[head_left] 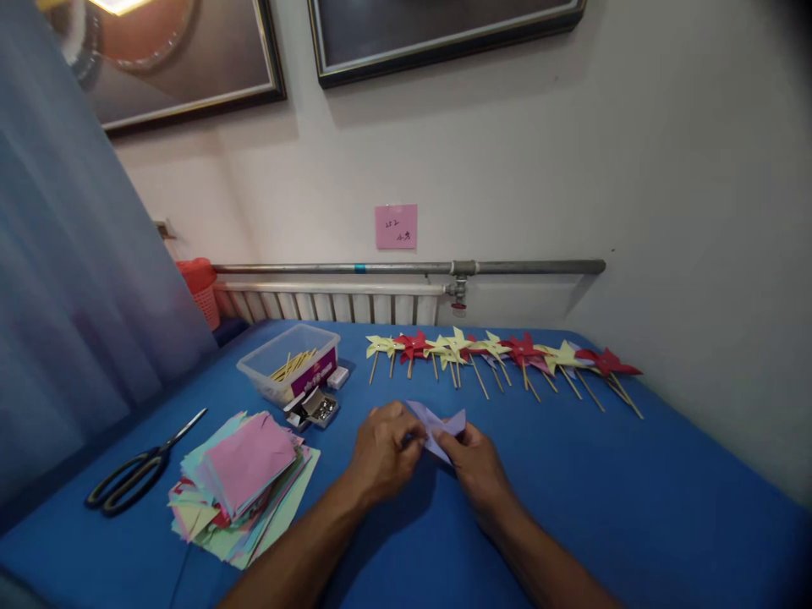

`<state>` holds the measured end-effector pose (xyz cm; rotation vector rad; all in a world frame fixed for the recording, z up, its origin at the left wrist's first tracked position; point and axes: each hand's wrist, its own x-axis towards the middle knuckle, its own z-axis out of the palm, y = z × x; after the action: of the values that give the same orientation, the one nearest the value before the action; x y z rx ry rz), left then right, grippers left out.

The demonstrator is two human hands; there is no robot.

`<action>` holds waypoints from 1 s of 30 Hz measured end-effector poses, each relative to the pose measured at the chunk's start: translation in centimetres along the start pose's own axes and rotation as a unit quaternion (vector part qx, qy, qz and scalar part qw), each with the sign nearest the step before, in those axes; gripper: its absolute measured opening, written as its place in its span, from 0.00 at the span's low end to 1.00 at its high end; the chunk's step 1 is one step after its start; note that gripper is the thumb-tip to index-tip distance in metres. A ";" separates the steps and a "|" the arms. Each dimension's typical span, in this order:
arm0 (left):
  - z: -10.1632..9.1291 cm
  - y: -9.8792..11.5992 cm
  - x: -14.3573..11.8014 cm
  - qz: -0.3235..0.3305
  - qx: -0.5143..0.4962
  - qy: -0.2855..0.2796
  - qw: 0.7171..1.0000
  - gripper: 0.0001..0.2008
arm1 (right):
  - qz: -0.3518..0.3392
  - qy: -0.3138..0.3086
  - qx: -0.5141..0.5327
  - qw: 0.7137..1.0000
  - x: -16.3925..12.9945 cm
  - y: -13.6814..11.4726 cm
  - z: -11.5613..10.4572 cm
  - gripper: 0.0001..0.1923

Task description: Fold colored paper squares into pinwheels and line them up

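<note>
Both of my hands meet over the middle of the blue table (634, 507). My left hand (381, 452) and my right hand (475, 461) pinch a folded piece of lilac paper (437, 427) between their fingers, just above the cloth. Its points stick up past my fingertips. A stack of coloured paper squares (244, 482) with a pink sheet on top lies to the left of my left forearm.
Black scissors (136, 474) lie at the far left. A clear plastic box (288, 364) of wooden sticks and a small open box of pins (320, 408) stand behind the stack. A row of yellow and red paper pinwheels (501, 351) lines the table's far side, below a radiator.
</note>
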<state>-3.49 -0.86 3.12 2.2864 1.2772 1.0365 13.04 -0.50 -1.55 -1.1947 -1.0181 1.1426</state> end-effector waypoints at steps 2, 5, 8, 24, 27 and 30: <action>0.4 0.3 -0.2 0.003 0.029 0.007 1.000 0.06 | 0.004 -0.010 0.011 1.000 -0.4 -0.1 0.4 0.15; 0.2 0.1 -0.2 -0.009 0.054 0.008 0.998 0.07 | 0.006 -0.020 0.020 1.000 -0.8 -0.2 0.8 0.17; -0.1 -0.2 0.0 -0.006 0.053 -0.005 0.999 0.07 | 0.006 -0.027 0.020 0.999 -0.8 -0.1 1.0 0.17; -0.2 -0.1 0.1 -0.026 0.011 -0.035 0.999 0.06 | 0.034 -0.042 0.040 0.998 -0.6 -0.2 0.9 0.17; -0.1 0.0 0.0 -0.036 0.004 -0.031 0.999 0.05 | 0.045 -0.051 0.057 0.996 -0.7 -0.3 1.0 0.16; -0.1 0.1 0.1 -0.055 -0.007 -0.029 0.998 0.05 | 0.054 -0.061 0.076 0.994 -0.8 -0.4 1.0 0.16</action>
<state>-3.42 -0.87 3.28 2.1913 1.3522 0.9326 11.99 -1.18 -0.99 -1.0800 -0.9483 1.3663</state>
